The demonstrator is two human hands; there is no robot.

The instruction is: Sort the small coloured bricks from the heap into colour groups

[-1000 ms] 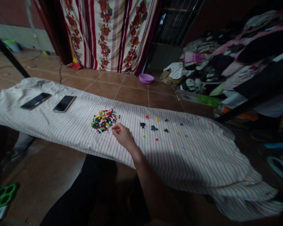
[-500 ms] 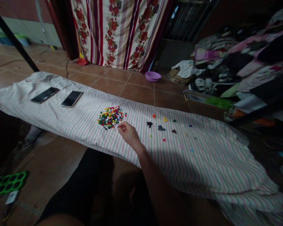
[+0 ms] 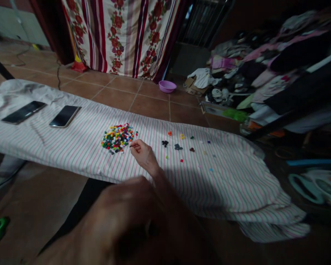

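Observation:
At the right edge of a pile of small multicoloured plastic pieces [image 3: 117, 138], my right hand [image 3: 143, 155] is closed in a pinch. A tiny dark piece [image 3: 131, 146] shows at its fingertips. Large and blurred in the foreground is my left hand [image 3: 118, 217], close to the camera; its fingers are too smeared to read. To the right of the pile lie small groups sorted by colour, among them black pieces [image 3: 164, 143], dark grey pieces [image 3: 178, 147], orange pieces [image 3: 169, 133] and yellow pieces [image 3: 182, 136]. Single pieces, such as a red one [image 3: 181, 160], lie nearby.
A striped cloth [image 3: 99, 162] covers the long surface. Two phones, one black [image 3: 24, 112] and one with a pale edge [image 3: 64, 116], rest at its left. Beyond it are a purple basin [image 3: 167, 87], a floral curtain [image 3: 127, 36] and a heap of clothes [image 3: 253, 66].
My left hand has come up into the foreground. The whole view has shifted, so things sit further left. My right hand stays beside the pile, still pinching the dark piece.

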